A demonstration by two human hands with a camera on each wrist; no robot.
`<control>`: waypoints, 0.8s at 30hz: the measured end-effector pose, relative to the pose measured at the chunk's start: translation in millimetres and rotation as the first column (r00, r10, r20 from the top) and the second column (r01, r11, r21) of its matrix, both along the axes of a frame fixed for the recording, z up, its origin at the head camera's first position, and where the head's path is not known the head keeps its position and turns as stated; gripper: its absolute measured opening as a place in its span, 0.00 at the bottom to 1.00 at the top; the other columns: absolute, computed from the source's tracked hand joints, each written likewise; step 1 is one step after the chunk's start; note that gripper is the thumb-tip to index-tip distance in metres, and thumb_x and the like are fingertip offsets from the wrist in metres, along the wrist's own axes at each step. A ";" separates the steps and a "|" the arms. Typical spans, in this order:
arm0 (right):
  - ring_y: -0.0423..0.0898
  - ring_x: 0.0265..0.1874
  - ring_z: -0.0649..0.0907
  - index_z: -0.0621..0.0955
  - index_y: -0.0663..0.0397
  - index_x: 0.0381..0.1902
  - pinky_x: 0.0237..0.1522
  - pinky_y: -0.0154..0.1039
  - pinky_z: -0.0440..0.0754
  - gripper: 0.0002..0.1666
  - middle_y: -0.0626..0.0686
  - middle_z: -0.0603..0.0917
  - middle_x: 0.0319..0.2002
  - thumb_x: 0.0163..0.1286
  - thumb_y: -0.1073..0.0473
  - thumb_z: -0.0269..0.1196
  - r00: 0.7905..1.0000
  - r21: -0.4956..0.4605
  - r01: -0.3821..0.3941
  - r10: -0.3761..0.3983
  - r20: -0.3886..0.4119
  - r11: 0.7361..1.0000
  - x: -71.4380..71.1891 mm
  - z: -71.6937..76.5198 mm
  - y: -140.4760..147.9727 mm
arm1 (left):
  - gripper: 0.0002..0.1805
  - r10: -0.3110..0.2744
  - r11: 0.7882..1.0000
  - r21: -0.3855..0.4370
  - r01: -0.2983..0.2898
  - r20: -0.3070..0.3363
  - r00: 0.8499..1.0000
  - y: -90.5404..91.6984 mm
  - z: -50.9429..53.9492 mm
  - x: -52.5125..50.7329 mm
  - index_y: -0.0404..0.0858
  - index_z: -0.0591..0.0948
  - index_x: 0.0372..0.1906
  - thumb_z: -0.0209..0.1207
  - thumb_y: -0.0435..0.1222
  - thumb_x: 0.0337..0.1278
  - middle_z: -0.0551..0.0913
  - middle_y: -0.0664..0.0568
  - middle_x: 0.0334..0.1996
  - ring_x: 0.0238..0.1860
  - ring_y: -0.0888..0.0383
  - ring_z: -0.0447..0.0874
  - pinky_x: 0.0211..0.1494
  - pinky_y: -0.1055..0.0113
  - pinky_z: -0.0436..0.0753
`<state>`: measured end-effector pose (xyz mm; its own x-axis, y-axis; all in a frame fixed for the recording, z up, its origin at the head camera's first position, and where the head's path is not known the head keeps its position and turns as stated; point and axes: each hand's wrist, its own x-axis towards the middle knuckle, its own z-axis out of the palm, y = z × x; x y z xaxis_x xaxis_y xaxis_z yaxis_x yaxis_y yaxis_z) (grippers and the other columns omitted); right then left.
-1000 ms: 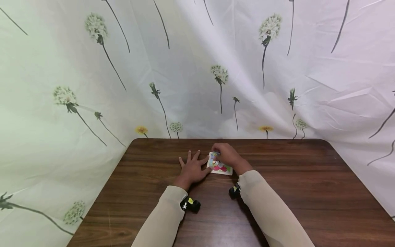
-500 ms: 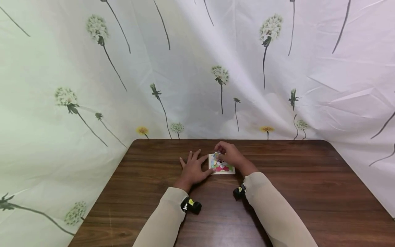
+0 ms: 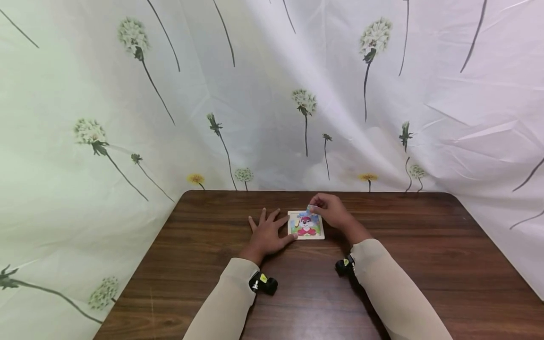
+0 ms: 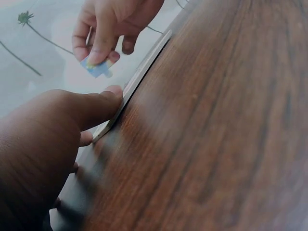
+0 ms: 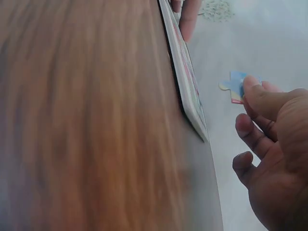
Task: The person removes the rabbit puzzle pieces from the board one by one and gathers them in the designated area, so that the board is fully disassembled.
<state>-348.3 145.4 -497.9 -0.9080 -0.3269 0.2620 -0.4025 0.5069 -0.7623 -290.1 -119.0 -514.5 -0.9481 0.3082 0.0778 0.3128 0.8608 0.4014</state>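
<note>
A jigsaw puzzle board point(image 3: 307, 230) with a pale rim and a cartoon animal in red lies flat near the table's far edge. My left hand point(image 3: 267, 236) rests at its left side, fingers spread, thumb on the lower left rim. Above the board's top right part, my right hand point(image 3: 333, 212) pinches a small light-blue puzzle piece point(image 5: 236, 87) between thumb and fingers. That piece point(image 4: 97, 68) is held clear of the board in the left wrist view. The board's thin edge point(image 5: 185, 82) shows in the right wrist view.
The dark wooden table point(image 3: 408, 264) stretches around the board on every side. Behind it hangs a white cloth point(image 3: 263, 94) printed with dandelions. A black wrist camera point(image 3: 263, 283) sits on the left sleeve, another camera point(image 3: 344, 266) on the right.
My right hand has moved right and lifted the puzzle piece away from the board's upper left, uncovering more of the picture. My left hand has stayed nearly still beside the board.
</note>
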 end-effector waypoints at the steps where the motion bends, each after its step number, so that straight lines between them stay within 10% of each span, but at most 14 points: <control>1: 0.46 0.41 0.83 0.87 0.55 0.45 0.47 0.44 0.83 0.03 0.55 0.88 0.42 0.80 0.62 0.69 1.000 -0.008 0.008 -0.008 0.001 1.000 0.1 -0.1 2.8 | 0.41 0.000 1.000 -0.001 0.000 0.000 1.000 0.1 0.5 0.3 0.57 0.75 0.81 0.61 0.69 0.70 0.64 0.45 0.86 0.89 0.27 0.43 0.79 0.13 0.36; 24: 0.50 0.44 0.82 0.88 0.59 0.45 0.50 0.44 0.80 0.05 0.57 0.88 0.44 0.81 0.62 0.66 0.983 0.022 0.159 -0.161 0.088 0.987 5.9 -16.2 41.3 | 0.40 -0.020 0.999 -0.027 0.020 0.004 1.000 -2.0 -3.1 -0.1 0.56 0.73 0.83 0.58 0.67 0.74 0.62 0.45 0.87 0.89 0.27 0.42 0.79 0.13 0.37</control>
<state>-342.3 186.7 -514.0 -0.9685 -0.1787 0.1737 -0.2458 0.5709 -0.7833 -290.2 -121.0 -517.6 -0.9420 0.3292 0.0659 0.3288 0.8652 0.3787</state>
